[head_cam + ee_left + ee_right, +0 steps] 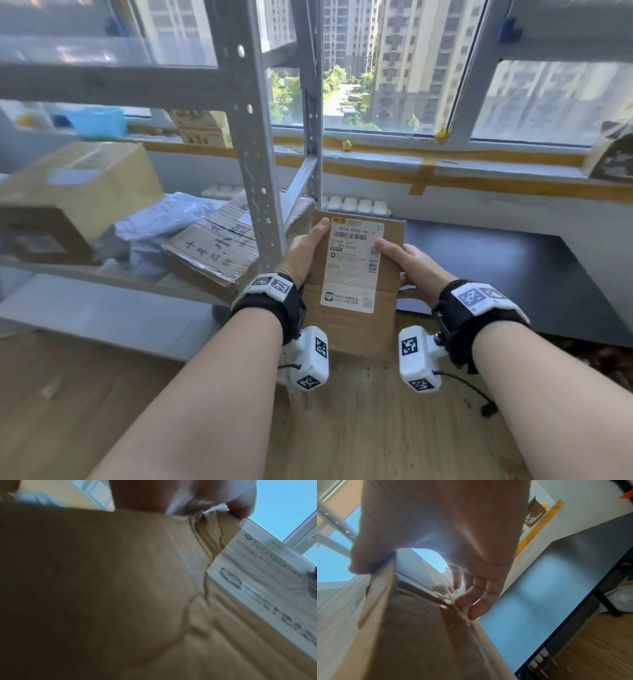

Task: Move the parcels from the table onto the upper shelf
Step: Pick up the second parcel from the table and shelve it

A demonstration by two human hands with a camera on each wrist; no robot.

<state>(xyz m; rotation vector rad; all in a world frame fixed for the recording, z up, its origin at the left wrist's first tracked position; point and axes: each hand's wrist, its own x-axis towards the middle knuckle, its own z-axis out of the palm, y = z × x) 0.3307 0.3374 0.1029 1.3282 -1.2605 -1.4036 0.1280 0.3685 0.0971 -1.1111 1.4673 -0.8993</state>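
Observation:
A brown cardboard parcel (390, 274) with a white shipping label is held in the air between both hands, just right of the shelf post. My left hand (305, 251) grips its left edge with the thumb on the label. My right hand (411, 263) grips the right edge, thumb on top and fingers (471, 601) under it. In the left wrist view the parcel (120, 588) fills the picture, with my left hand (240, 504) on its top edge. In the right wrist view the parcel (419, 635) runs beneath my right hand (447, 536).
A grey metal shelf rack (260, 171) stands on the left; its shelf carries a large carton (78, 198), grey poly bags (161, 219) and a flat taped box (219, 250). A dark table (513, 260) lies to the right under the window. Wooden floor is below.

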